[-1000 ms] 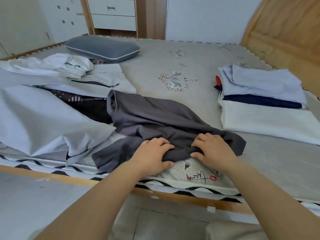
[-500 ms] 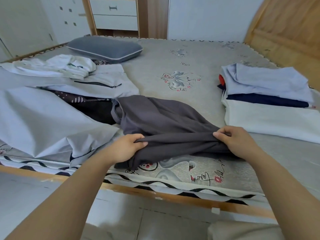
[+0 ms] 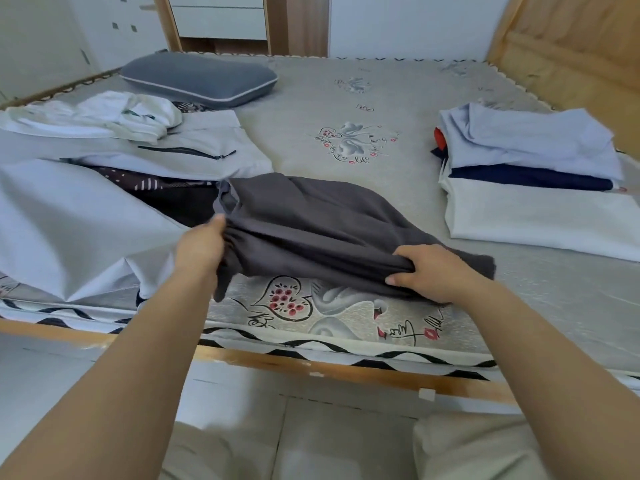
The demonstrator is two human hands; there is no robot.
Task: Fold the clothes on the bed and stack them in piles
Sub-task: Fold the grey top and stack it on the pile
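My left hand [image 3: 199, 245] and right hand [image 3: 431, 273] grip the dark grey garment [image 3: 311, 226] stretched between my fingers. Folded stack [image 3: 533, 188] lies beyond my right fingers, unfolded clothes [image 3: 86, 202] beyond my left

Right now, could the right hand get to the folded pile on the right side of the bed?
Probably yes. The right hand grips the dark grey garment, so it must release first or carry it along. Only bare mattress separates it from the folded pile.

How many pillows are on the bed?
1. The grey pillow lies at the far left of the bed, behind the unfolded clothes. Others could be hidden outside the picture.
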